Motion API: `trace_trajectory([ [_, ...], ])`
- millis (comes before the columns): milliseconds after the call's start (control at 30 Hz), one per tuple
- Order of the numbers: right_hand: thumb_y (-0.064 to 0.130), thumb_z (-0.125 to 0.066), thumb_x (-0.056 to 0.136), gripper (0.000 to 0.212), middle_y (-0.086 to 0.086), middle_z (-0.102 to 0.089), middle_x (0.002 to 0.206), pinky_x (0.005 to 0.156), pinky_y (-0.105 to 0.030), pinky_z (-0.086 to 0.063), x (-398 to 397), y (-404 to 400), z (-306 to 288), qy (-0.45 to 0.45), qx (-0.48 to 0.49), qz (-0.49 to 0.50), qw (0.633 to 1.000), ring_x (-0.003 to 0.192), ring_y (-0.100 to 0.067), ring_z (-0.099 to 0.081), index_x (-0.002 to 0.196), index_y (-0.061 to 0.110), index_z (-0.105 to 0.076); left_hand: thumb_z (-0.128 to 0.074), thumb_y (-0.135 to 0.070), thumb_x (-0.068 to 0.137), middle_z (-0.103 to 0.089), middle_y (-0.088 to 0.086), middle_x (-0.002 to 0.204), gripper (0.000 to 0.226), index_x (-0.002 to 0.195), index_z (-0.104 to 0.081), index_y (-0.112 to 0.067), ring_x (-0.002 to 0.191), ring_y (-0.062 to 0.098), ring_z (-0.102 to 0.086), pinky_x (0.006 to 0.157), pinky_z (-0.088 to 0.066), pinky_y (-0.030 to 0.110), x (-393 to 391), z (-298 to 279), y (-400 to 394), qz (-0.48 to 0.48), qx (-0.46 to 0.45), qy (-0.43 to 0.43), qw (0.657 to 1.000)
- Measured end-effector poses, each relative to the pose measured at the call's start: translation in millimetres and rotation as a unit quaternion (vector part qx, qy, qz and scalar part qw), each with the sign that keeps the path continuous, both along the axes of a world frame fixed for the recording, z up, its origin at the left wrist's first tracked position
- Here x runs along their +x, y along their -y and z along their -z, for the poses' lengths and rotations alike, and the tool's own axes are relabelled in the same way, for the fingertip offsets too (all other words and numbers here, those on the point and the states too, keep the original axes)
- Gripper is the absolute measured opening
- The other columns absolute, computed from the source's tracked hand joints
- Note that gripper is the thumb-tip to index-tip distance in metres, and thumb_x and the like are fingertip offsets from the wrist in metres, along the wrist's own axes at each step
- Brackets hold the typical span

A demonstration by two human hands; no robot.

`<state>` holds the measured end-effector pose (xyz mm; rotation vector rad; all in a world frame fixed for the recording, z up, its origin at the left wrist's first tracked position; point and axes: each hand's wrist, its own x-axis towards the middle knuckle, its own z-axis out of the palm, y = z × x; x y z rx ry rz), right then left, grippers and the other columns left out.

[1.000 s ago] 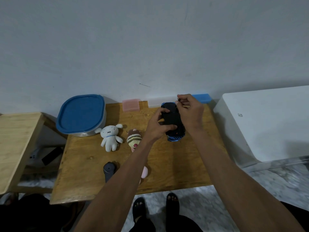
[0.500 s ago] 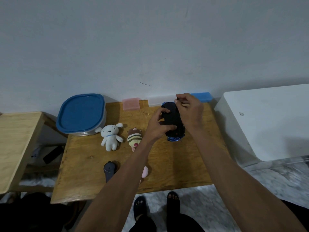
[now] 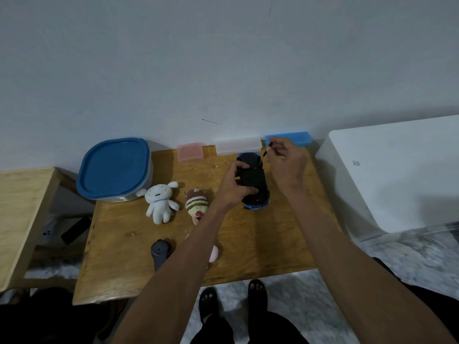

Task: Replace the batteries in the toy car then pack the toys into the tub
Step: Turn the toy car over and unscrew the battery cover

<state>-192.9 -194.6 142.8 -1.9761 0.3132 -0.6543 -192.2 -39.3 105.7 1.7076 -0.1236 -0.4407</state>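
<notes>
The blue toy car lies upside down on the wooden table, its black underside up. My left hand grips the car's left side, thumb across the bottom. My right hand pinches a small dark tool, likely a screwdriver, just right of the car's far end. The tub with a blue lid stands at the table's back left. A white plush and a striped plush lie beside it.
Pink, clear and blue small boxes line the wall. A dark remote and a pink item lie near my left forearm. A white appliance stands at the right, a second wooden table at the left.
My right hand has lifted off the car's far end and shifted right with the small tool. The left hand keeps its grip on the car.
</notes>
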Motion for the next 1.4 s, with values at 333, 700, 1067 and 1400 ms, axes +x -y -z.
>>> trace_trajectory([
  [333, 0.006, -0.070, 0.091, 0.023, 0.002, -0.071, 0.100, 0.073, -0.003, -0.045, -23.5, 18.6, 64.3, -0.132, -0.011, 0.054, 0.990, 0.089, -0.009, -0.066, 0.114, 0.008, -0.073, -0.080, 0.006, 0.075, -0.051, 0.008, 0.133, 0.061, 0.119, -0.047, -0.021, 0.114, 0.026, -0.057, 0.078, -0.058, 0.033, -10.3, 31.2, -14.3, -0.002, 0.018, -0.017, 1.000],
  [700, 0.007, -0.065, 0.092, 0.022, -0.012, -0.076, 0.106, 0.088, -0.030, -0.056, -58.3, 18.7, 170.8, -0.361, -0.057, 0.023, 0.931, 0.099, -0.027, -0.071, 0.112, 0.006, -0.075, -0.079, 0.007, 0.074, -0.054, 0.009, 0.132, 0.060, 0.118, -0.048, -0.019, 0.117, 0.028, -0.057, 0.090, -0.056, 0.045, -13.2, 69.5, -29.7, 0.003, 0.025, -0.035, 0.999],
  [1067, 0.019, -0.073, 0.091, 0.022, 0.000, -0.074, 0.106, 0.084, -0.026, -0.055, -28.8, 3.6, 119.0, -0.229, 0.090, 0.013, 0.969, 0.097, -0.013, -0.069, 0.112, 0.016, -0.074, -0.078, 0.009, 0.073, -0.054, 0.012, 0.133, 0.062, 0.117, -0.051, -0.025, 0.119, 0.032, -0.058, 0.091, -0.058, 0.047, -8.9, 67.8, -30.9, -0.018, 0.015, -0.029, 0.999],
  [1400, 0.019, -0.076, 0.088, 0.020, 0.006, -0.070, 0.097, 0.076, -0.007, -0.046, -6.9, -24.2, 97.1, -0.249, -0.019, -0.164, 0.954, 0.081, 0.004, -0.058, 0.108, 0.017, -0.077, -0.077, 0.012, 0.072, -0.055, 0.007, 0.129, 0.063, 0.118, -0.051, -0.022, 0.117, 0.021, -0.058, 0.090, -0.057, 0.035, -11.8, 70.7, -34.8, -0.027, 0.013, 0.003, 1.000],
])
